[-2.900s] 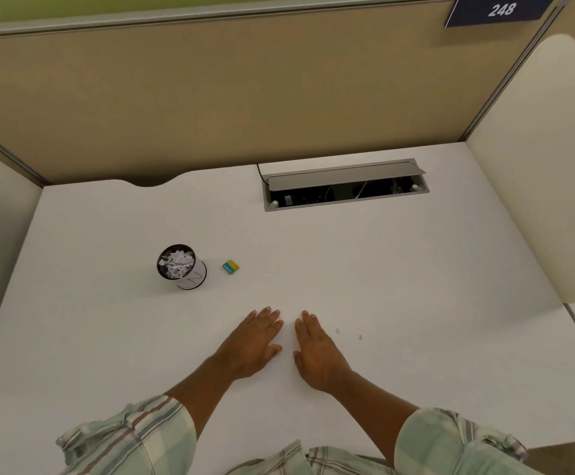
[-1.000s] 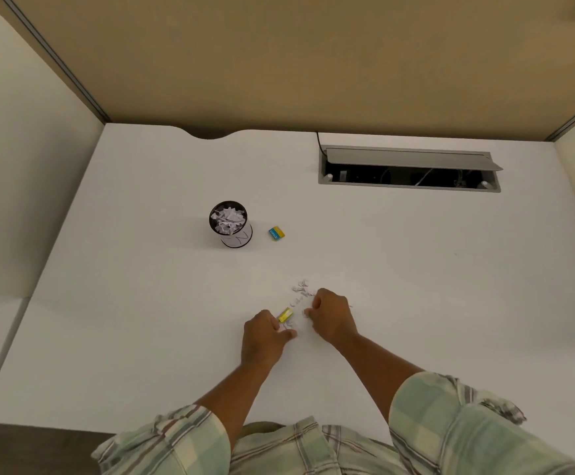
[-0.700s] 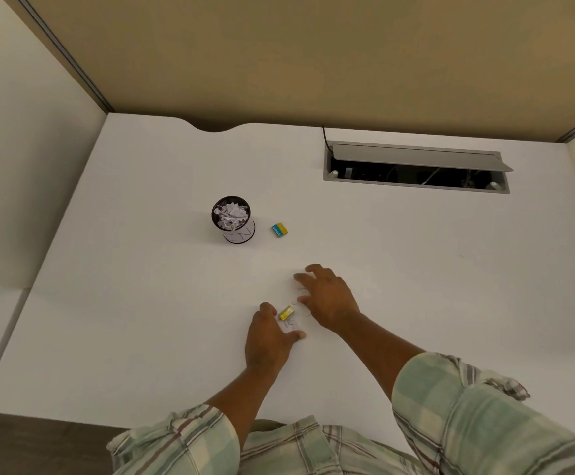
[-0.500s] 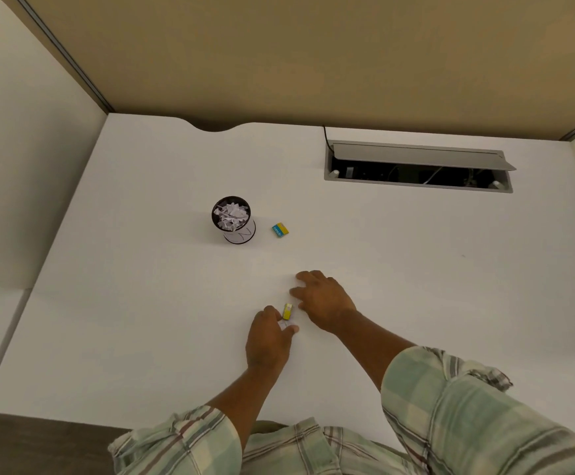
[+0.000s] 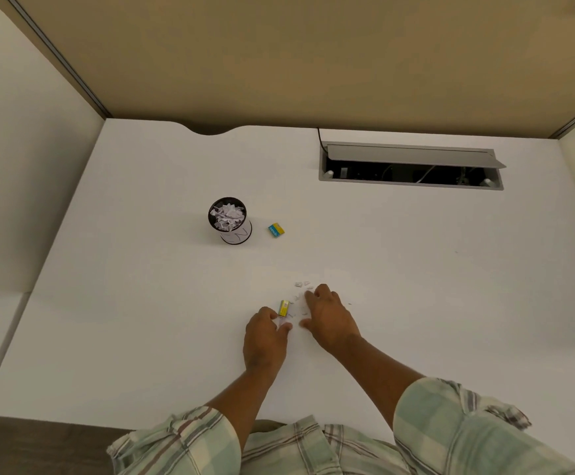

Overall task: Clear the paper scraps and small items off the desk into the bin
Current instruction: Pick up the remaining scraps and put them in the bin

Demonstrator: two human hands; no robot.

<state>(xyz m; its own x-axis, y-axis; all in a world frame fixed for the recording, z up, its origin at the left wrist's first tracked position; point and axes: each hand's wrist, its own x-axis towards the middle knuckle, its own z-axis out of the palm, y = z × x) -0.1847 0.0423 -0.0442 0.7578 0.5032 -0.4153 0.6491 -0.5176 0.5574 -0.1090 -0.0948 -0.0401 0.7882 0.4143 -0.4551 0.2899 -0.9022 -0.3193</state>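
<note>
We see the left hand [image 5: 265,334] resting on the white table [image 5: 416,269] with its fingers curled, thumb and forefinger pinching the near end of a small yellow box [image 5: 283,308] that lies just beyond its knuckles. Just to the right, the right hand [image 5: 327,318] sits knuckles up with fingers bent down onto the tabletop, holding nothing that we can make out; whether any scrap lies under the fingertips we cannot tell. Small white paper scraps [image 5: 302,285] lie scattered on the table just beyond and between the two hands, some touching the right fingers. Farther away and to the left stands the bin [image 5: 230,220], a small round black mesh cup, upright and already heaped with white paper pieces. Just to its right, apart from it, lies a small blue and yellow box [image 5: 276,230]. At the far right of the table an open grey cable hatch [image 5: 413,166] shows wires inside. Beige partitions [image 5: 279,56] close off the far side. Plaid sleeves [image 5: 457,430] show at the near edge.
</note>
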